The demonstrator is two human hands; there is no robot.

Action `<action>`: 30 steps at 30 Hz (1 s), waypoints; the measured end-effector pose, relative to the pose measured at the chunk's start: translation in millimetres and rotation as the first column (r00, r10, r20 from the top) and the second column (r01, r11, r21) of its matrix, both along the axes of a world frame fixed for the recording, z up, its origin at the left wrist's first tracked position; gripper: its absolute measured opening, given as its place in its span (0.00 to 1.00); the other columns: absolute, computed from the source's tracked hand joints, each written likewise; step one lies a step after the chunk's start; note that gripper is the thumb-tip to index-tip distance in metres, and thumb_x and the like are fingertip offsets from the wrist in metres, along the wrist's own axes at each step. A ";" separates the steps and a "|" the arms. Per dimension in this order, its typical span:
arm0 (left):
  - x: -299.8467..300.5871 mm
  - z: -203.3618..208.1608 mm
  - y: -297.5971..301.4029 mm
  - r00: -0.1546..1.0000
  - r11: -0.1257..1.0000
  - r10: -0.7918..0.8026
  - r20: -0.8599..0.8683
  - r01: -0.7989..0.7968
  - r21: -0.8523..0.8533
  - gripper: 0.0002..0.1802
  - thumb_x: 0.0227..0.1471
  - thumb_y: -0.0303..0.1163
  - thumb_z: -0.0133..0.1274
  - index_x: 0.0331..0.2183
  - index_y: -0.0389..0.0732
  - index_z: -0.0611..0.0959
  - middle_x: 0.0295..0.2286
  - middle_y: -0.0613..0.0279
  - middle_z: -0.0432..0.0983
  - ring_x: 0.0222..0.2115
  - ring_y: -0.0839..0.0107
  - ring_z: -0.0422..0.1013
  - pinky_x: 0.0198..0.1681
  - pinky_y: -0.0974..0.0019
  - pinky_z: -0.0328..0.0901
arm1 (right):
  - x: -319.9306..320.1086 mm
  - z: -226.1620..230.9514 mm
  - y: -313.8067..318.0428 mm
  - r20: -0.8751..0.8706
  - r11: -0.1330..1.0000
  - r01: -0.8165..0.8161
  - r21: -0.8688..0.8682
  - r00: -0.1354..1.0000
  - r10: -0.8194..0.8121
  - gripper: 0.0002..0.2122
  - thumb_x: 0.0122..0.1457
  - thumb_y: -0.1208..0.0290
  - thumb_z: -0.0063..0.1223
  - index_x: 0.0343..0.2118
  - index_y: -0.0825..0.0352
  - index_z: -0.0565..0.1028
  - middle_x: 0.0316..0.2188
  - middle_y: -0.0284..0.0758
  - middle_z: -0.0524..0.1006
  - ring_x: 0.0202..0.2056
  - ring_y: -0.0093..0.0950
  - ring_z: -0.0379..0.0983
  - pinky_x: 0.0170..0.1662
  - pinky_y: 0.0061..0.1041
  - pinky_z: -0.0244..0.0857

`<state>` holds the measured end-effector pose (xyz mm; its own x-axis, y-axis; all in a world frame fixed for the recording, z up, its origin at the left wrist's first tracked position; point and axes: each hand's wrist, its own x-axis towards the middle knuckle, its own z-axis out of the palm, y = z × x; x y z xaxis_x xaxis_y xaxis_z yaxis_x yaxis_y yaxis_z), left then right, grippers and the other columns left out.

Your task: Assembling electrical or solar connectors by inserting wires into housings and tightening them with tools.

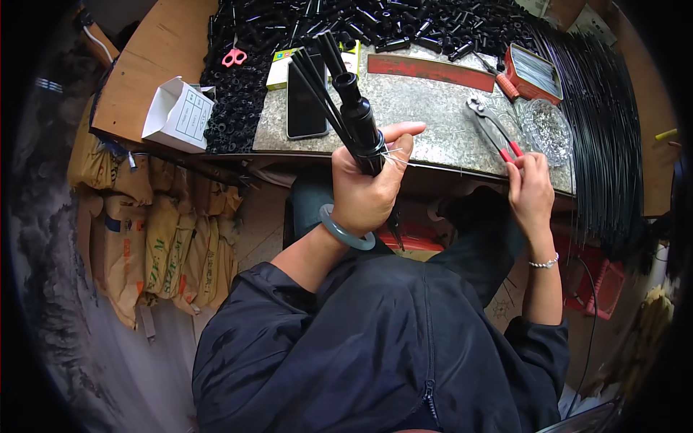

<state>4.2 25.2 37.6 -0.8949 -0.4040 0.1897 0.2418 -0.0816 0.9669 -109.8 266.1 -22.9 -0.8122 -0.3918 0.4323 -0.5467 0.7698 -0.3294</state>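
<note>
My left hand [364, 193] is closed around a black tubular piece [358, 115], with thin black rods [316, 85] bundled alongside it. The index finger reaches out to the right past the piece. Fine pale wires [393, 154] stick out between the thumb and the tube. My right hand [532, 184] is closed on the red handle ends of a pair of pliers [492, 128], whose metal jaws point away over the tabletop. Beside them, to the right, stands a clear dish of small shiny bits [546, 124].
Black tubular parts [361, 22] are heaped along the back. A phone [307, 101], a white box [180, 115], pink scissors [234, 57], a red strip [431, 72], an orange-handled tool [507, 85] and a red tin [533, 72] lie around. Long black rods [603, 123] hang over the right edge.
</note>
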 end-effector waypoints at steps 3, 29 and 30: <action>-4.4 -7.0 -4.7 1.000 0.999 0.003 -0.010 -0.004 -0.053 0.12 0.56 0.28 0.47 0.40 0.32 0.78 0.12 0.76 0.61 0.09 0.89 0.54 0.11 0.81 0.49 | 28.0 50.6 -5.3 0.264 0.958 -0.123 -0.259 0.945 0.193 0.09 0.49 0.70 0.59 0.32 0.66 0.73 0.30 0.37 0.66 0.29 0.35 0.68 0.32 0.31 0.63; -5.9 -7.6 4.6 0.987 0.988 -0.091 -0.129 0.073 -0.140 0.12 0.55 0.26 0.49 0.42 0.34 0.79 0.14 0.79 0.61 0.13 0.90 0.54 0.14 0.79 0.45 | 76.5 82.4 -11.6 0.567 0.718 0.129 -0.684 -0.526 0.635 0.19 0.41 0.79 0.65 0.30 0.69 0.62 0.15 0.36 0.70 0.12 0.27 0.71 0.14 0.20 0.64; -5.8 -9.3 3.6 0.986 0.988 -0.095 -0.133 0.078 -0.133 0.13 0.54 0.26 0.50 0.43 0.33 0.78 0.15 0.77 0.62 0.13 0.90 0.54 0.13 0.80 0.46 | 76.5 90.9 -18.8 0.715 0.779 0.000 -0.627 -0.398 0.575 0.20 0.42 0.79 0.63 0.34 0.70 0.62 0.19 0.39 0.71 0.15 0.30 0.72 0.17 0.22 0.66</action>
